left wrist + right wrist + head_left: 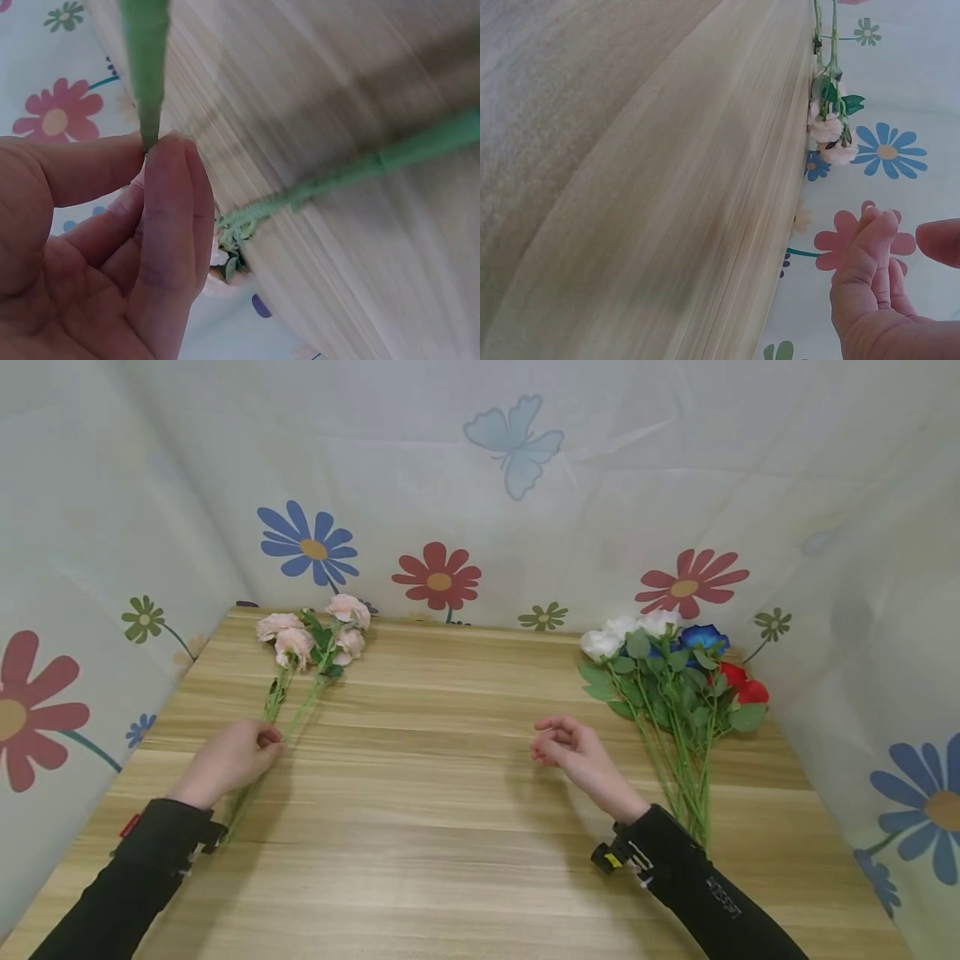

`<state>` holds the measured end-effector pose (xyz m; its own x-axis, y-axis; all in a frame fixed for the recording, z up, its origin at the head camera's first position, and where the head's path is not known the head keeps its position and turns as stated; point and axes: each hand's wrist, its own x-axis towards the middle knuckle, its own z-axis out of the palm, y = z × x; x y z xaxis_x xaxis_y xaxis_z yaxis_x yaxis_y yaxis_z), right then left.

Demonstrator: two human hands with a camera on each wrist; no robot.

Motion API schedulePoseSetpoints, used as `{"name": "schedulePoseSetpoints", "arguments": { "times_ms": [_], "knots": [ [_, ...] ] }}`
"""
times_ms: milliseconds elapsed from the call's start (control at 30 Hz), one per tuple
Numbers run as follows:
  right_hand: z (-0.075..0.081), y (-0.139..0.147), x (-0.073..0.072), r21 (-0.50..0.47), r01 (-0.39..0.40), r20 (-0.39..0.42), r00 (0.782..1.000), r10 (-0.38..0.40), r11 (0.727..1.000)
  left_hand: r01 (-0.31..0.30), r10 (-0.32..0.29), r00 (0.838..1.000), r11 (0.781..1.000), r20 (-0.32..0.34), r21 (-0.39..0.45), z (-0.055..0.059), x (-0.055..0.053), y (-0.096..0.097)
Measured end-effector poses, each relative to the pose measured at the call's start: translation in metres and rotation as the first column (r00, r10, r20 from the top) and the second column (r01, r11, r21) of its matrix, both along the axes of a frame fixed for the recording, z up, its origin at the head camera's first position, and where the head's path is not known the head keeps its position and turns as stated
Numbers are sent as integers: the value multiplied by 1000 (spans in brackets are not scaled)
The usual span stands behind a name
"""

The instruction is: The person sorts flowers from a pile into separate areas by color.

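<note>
My left hand (232, 762) pinches a green stem (146, 67) between thumb and fingertips, at the left of the table. Close by, a second stem (375, 163) lies on the wood. These stems belong to pale pink flowers (292, 647) with frilly heads, grouped at the far left; which one the pinched stem carries, I cannot tell. Loosely bent and holding nothing, my right hand (585, 764) hovers right of the middle; its thumb and fingers stand apart in the right wrist view. Beyond it lies a bunch with white roses (602, 645), blue roses (703, 639) and red roses (750, 691).
A wooden table (435, 793) spreads under both hands. White cloth (420, 452) printed with flowers and a butterfly hangs behind it and along both sides. The bunch's long green stems (686, 777) run toward the front, partly beside my right wrist.
</note>
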<state>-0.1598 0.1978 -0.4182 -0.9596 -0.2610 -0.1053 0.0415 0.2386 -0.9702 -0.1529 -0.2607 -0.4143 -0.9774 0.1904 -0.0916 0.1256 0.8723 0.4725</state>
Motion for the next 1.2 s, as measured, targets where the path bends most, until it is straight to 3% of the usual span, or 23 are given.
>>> {"name": "schedulePoseSetpoints", "arguments": {
  "times_ms": [167,367,533,733,967,1200],
  "knots": [
    [0,0,0,-4,-9,3,1000,9,1000,-12,10,998,999,-67,-41,-4,-3,-4],
    [-2,1,0,12,-14,-1,1000,14,1000,-43,40,993,999,-111,-23,-15,-2,-11],
    [-2,1,0,18,-9,0,1000,9,1000,-81,80,996,996,-45,-24,-16,0,-15],
    [-3,1,1,18,-22,2,1000,22,1000,-58,63,996,995,58,-79,-15,-1,-17],
    [-3,2,2,16,-25,6,1000,25,1000,-63,75,993,990,91,-124,-14,-4,-23],
    [-1,2,2,8,-11,10,1000,11,1000,-80,91,991,992,100,-102,-14,-2,-31]
  ]
}}
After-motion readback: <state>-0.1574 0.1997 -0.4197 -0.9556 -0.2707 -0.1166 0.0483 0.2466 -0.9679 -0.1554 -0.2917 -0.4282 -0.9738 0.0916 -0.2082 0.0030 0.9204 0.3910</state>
